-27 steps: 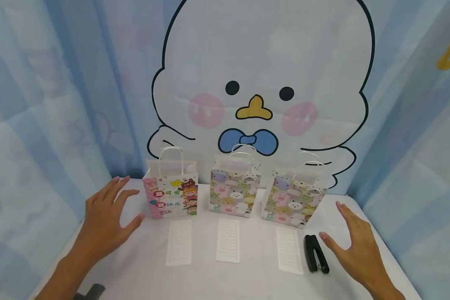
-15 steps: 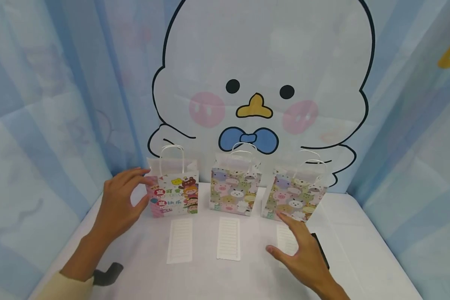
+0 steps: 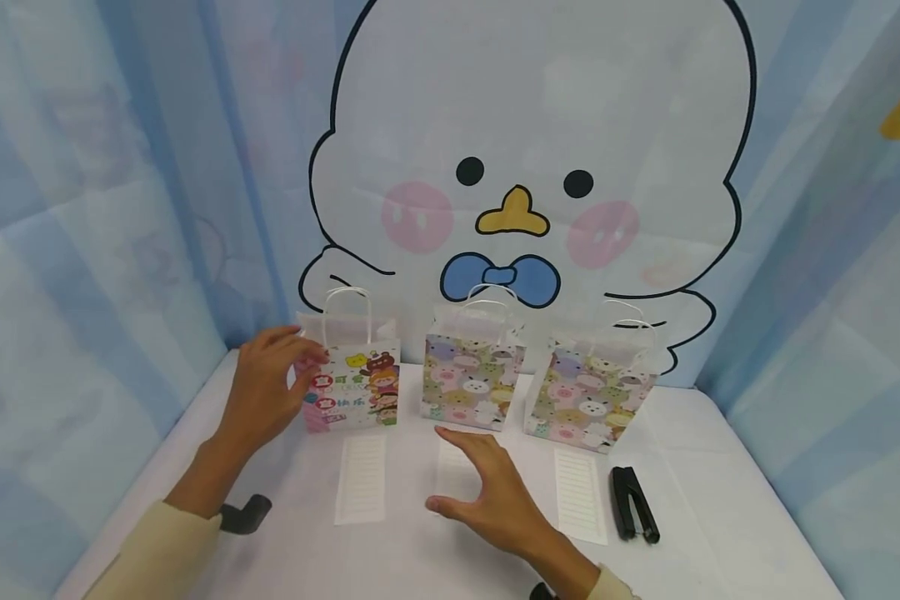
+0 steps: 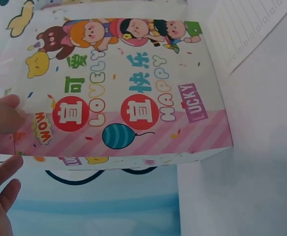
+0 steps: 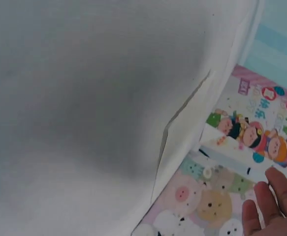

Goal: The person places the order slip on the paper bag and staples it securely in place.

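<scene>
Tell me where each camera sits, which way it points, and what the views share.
Head: worn on the head, looking forward and down at three gift bags, the left hand and right hand on the white table.
Left wrist: close on the "Happy" gift bag; fingers at its edge.
Right wrist: looks across the table; fingertips show.
All three views share the "Happy" gift bag.
</scene>
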`<state>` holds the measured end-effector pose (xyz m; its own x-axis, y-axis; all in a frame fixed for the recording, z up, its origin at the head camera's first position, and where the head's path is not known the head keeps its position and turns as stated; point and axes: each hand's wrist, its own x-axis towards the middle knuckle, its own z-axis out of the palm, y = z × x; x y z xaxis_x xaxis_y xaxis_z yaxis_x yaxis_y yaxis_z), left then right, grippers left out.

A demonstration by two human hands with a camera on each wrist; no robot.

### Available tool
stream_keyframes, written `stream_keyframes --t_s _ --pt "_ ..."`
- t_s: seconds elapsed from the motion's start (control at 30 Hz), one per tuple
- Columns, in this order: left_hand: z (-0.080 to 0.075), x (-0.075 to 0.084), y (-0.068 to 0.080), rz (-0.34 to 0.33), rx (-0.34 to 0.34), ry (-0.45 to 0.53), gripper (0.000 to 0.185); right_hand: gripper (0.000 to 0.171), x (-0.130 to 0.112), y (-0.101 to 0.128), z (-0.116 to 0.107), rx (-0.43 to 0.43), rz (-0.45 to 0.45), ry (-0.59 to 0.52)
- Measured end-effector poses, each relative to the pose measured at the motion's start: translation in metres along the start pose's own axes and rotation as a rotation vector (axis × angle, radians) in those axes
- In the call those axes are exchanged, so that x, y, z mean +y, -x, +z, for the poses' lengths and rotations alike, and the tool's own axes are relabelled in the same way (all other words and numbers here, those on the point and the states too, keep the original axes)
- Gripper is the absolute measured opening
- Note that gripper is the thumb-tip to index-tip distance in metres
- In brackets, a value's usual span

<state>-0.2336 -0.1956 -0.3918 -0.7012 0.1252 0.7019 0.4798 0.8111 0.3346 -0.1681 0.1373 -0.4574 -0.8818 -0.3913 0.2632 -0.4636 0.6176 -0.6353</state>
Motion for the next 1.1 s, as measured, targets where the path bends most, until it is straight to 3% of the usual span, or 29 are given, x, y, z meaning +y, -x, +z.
stream_keyframes --t_s 0.33,0.77,0.97,1.1 --pt "0.002 0.0 -0.006 0.028 0.04 0.031 0.015 0.082 -0.01 -0.037 0.034 -0.13 -0.02 -0.011" --pt "0.003 0.006 -0.005 -0.034 0.007 0.003 0.013 0.082 -0.02 -0.067 0.068 -0.238 -0.03 0.203" --pt "0.004 0.006 -0.004 -0.04 0.008 0.003 0.013 0.079 -0.024 -0.071 0.077 -0.27 -0.042 0.322" --pt "0.003 0.007 -0.004 -0.035 0.006 0.006 0.013 0.076 -0.025 -0.071 0.081 -0.269 -0.044 0.337"
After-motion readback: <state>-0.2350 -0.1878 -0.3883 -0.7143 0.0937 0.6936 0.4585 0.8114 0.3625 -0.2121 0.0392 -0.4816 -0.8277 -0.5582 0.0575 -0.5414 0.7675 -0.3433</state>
